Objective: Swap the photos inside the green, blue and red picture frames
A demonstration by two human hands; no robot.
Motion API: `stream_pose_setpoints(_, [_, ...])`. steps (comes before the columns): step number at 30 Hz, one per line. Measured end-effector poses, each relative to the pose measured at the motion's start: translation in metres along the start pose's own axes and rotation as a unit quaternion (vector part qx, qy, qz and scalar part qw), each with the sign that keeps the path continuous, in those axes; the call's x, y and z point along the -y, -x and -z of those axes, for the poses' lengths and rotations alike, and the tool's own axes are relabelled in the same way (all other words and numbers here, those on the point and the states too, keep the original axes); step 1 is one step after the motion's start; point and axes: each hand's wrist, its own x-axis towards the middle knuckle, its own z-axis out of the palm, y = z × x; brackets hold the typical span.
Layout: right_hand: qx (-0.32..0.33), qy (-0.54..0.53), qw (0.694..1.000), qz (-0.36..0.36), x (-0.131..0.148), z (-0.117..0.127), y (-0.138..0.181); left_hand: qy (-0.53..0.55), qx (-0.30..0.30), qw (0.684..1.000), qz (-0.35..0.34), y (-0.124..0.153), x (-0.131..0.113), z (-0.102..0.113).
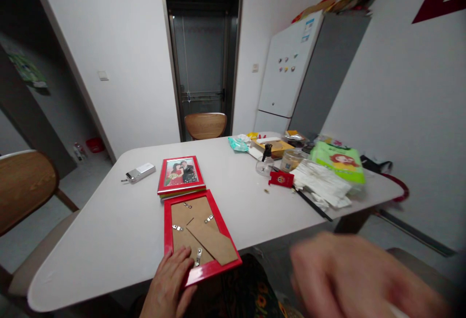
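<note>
A red picture frame [203, 275] lies face down at the table's near edge, partly jutting past it. Its brown backing shows metal clips and a stand flap [214, 245]. On the lower left corner rests my left hand [171, 279], fingers on top and thumb below, gripping the frame. Just beyond, a second red frame [199, 175] lies face up on a small stack, holding a picture of two people. Close to the camera at lower right, my right hand [357, 279] is blurred, fingers curled; a bit of something white shows at the bottom, too unclear to name.
A grey-white box-like device [140, 173] lies at left. On the right are a pump bottle [265, 162], a red card [281, 179], crumpled white tissues [324, 182], a green tissue pack [340, 160] and a black strip [313, 204]. Wooden chairs [206, 125] stand around the white table [91, 240].
</note>
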Motion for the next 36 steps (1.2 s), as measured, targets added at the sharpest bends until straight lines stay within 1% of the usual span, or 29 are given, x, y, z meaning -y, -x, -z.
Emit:
stream_pose_setpoints(1, [0.018,0.004,0.999,0.035,-0.007,0.002,-0.022,0.003,-0.003,1.0,0.0,0.0,0.0,0.0])
stream_pose_setpoints(2, [0.018,0.02,0.999,0.046,-0.018,0.004,-0.044,0.006,-0.005,1.0,0.001,0.0,0.0,0.0])
stream_pose_setpoints(4, [-0.068,0.118,0.99,0.025,-0.053,0.006,-0.083,0.012,-0.005,1.0,0.009,0.0,-0.002,0.001])
stream_pose_setpoints(5, [-0.107,0.188,0.976,0.008,-0.076,0.006,-0.098,0.017,-0.003,1.0,0.016,0.0,-0.003,0.001])
stream_pose_setpoints(6, [-0.129,0.252,0.959,-0.024,-0.1,0.007,-0.109,0.023,0.001,0.999,0.023,0.0,-0.004,0.002])
stream_pose_setpoints(7, [-0.133,0.306,0.941,-0.057,-0.122,0.007,-0.117,0.03,0.007,0.999,0.031,0.0,-0.005,0.003])
stream_pose_setpoints(9, [-0.097,0.373,0.918,-0.091,-0.157,0.006,-0.125,0.049,0.02,0.997,0.047,0.0,-0.007,0.005])
stream_pose_setpoints(10, [-0.086,0.398,0.907,-0.108,-0.167,0.006,-0.127,0.06,0.023,0.996,0.055,0.0,-0.008,0.006])
stream_pose_setpoints(11, [-0.087,0.416,0.897,-0.118,-0.171,0.005,-0.127,0.071,0.026,0.995,0.062,0.0,-0.009,0.007])
stream_pose_setpoints(13, [-0.126,0.431,0.886,-0.112,-0.161,-0.002,-0.127,0.095,0.027,0.992,0.076,-0.001,-0.011,0.009])
stream_pose_setpoints(14, [-0.15,0.42,0.891,-0.088,-0.149,-0.008,-0.125,0.106,0.028,0.991,0.083,-0.001,-0.011,0.01])
stream_pose_setpoints(15, [-0.162,0.393,0.904,-0.05,-0.135,-0.018,-0.123,0.116,0.03,0.989,0.089,-0.002,-0.012,0.01])
stream_pose_setpoints(16, [-0.156,0.35,0.924,0.0,-0.119,-0.03,-0.12,0.125,0.032,0.987,0.097,-0.002,-0.013,0.011])
stream_pose_setpoints(17, [-0.132,0.289,0.947,0.047,-0.103,-0.044,-0.115,0.132,0.033,0.985,0.105,-0.002,-0.014,0.012])
stream_pose_setpoints(18, [-0.082,0.224,0.967,0.092,-0.088,-0.061,-0.11,0.137,0.036,0.984,0.113,-0.003,-0.015,0.013])
stream_pose_setpoints(19, [-0.03,0.171,0.976,0.128,-0.074,-0.077,-0.105,0.141,0.04,0.982,0.119,-0.003,-0.016,0.015])
stream_pose_setpoints(20, [0.015,0.14,0.978,0.156,-0.062,-0.094,-0.1,0.143,0.045,0.981,0.125,-0.003,-0.016,0.017])
stream_pose_setpoints(21, [0.044,0.127,0.976,0.172,-0.053,-0.109,-0.097,0.146,0.052,0.979,0.13,-0.003,-0.017,0.019])
stream_pose_setpoints(23, [0.058,0.135,0.973,0.176,-0.041,-0.131,-0.094,0.146,0.062,0.978,0.137,-0.002,-0.016,0.023])
stream_pose_setpoints(25, [0.04,0.16,0.972,0.168,-0.036,-0.144,-0.099,0.14,0.063,0.978,0.144,-0.002,-0.015,0.025])
stream_pose_setpoints(29, [0.011,0.19,0.967,0.17,-0.038,-0.152,-0.113,0.136,0.06,0.977,0.15,-0.002,-0.012,0.027])
stream_pose_setpoints(36, [0.019,0.165,0.973,0.162,-0.048,-0.16,-0.118,0.13,0.078,0.972,0.179,-0.006,-0.013,0.029])
